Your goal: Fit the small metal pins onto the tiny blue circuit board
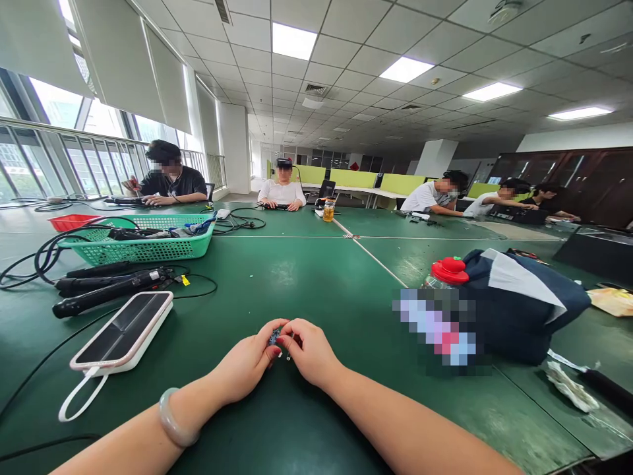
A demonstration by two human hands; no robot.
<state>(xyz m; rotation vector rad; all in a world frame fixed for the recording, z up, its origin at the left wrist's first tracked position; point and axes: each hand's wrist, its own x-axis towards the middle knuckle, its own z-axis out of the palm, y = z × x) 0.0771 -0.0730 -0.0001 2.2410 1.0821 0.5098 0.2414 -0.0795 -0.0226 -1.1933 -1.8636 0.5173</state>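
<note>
My left hand [252,359] is closed on a small blue-grey circuit board [273,336], pinched between thumb and fingers just above the green table [291,270]. Against its right side sits my right hand [310,349], the fingertips meeting those of the left. Its thumb and fingers are pinched together at the board's edge, where small pale tips [284,356] stick out below; I cannot make out what they belong to. Most of the board is hidden by fingers. A pale bangle [174,417] circles my left wrist.
To the left lie a phone on a white power bank [123,333], black hair-straightener-like tools [111,290], cables and a green basket [138,247]. On the right stand a dark blue bag [524,303] and a red-lidded bottle [449,269]. Several people sit around the table's far sides.
</note>
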